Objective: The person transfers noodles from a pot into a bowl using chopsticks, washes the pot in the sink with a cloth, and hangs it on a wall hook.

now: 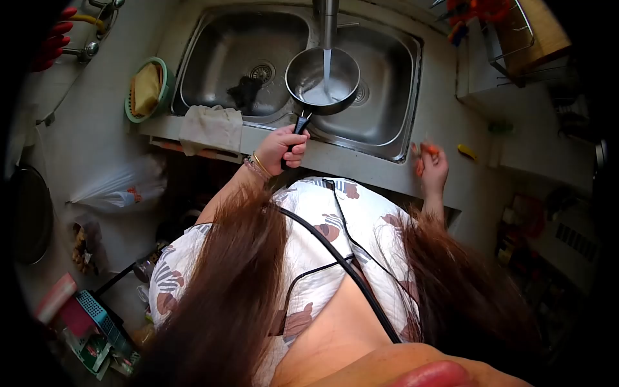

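Note:
My left hand (pixel 284 148) is closed round the black handle (pixel 299 126) of a small metal saucepan (pixel 353 72). The pan is over the divider and right basin of a double steel sink (pixel 393 119). From the tap (pixel 327 29), a stream of water (pixel 327 69) runs into it, and water covers its bottom. Over the counter's front edge, right of the sink, is my right hand (pixel 432 166). Its fingers look apart but are blurred, with an orange tint at the tips; I make out no held object. A small yellow item (pixel 467 152) lies to its right.
Something dark and wet (pixel 245 94) lies by the left drain. A pale cloth (pixel 211 129) hangs over the sink's front edge. Left of the sink stands a green basket (pixel 133 117) with a yellow sponge (pixel 146 89). A wire rack (pixel 516 32) is at the upper right.

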{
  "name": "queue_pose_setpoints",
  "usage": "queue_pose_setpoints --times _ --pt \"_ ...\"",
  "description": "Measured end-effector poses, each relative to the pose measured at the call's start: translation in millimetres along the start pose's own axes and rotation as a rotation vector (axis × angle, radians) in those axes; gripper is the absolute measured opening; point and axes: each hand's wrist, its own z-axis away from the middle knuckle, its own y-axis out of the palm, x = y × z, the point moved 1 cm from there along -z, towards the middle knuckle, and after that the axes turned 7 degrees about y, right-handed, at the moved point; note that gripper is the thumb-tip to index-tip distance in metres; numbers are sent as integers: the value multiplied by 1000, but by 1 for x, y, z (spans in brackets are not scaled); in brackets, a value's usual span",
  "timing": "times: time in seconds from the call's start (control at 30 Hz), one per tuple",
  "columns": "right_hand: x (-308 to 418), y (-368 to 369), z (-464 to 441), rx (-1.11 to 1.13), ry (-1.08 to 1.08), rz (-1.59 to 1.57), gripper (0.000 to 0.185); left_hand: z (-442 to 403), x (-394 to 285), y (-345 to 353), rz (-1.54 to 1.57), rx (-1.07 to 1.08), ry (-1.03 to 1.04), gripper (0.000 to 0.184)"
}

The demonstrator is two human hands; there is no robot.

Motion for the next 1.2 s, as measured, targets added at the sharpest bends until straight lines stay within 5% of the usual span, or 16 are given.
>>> queue_pose_setpoints --times 0.1,0.17,0.23,0.3,0.4,0.5,0.53,0.63,0.67,0.77,0.83,0.9,1.0,1.1,1.2 --pt "91 73 12 142 -369 -166 23 0 4 0 -139 -46 -16 13" --pt "125 115 6 412 -394 102 25 3 7 2 -239 -86 3 17" --pt "144 173 -8 423 -1000 553 28 7 7 10 -371 -168 9 22" --pt "120 221 -42 575 -1233 878 24 10 10 13 -496 -201 18 23" --pt "96 265 -63 671 -1049 1685 26 9 20 5 -733 -253 147 21" --pt "109 271 -48 812 -696 1826 26 0 35 -23 -1156 -301 550 24" --pt "76 272 -68 676 -930 1744 19 -3 40 -32 -1319 -307 729 25" --pt "67 299 -74 883 -531 1768 15 -5 39 -28 -1266 -323 634 27" --pt "66 302 -72 944 -771 1521 8 -7 40 -31 -1256 -316 602 26" --pt "66 321 -80 446 454 97 6 -11 43 -38 -1122 -286 471 24" --pt "59 327 -114 216 591 -703 12 -8 44 -30 -881 -254 335 23" --pt "62 323 -110 288 567 -708 10 -14 51 -30 -846 -207 373 22" --pt "76 309 -86 606 673 -157 10 -14 42 -22 -916 -226 388 29" --pt "72 290 -83 959 179 639 18 -17 33 -30 -1077 -305 506 33" --pt "68 274 -105 1154 -667 1607 27 -21 29 -34 -1143 -352 512 33"
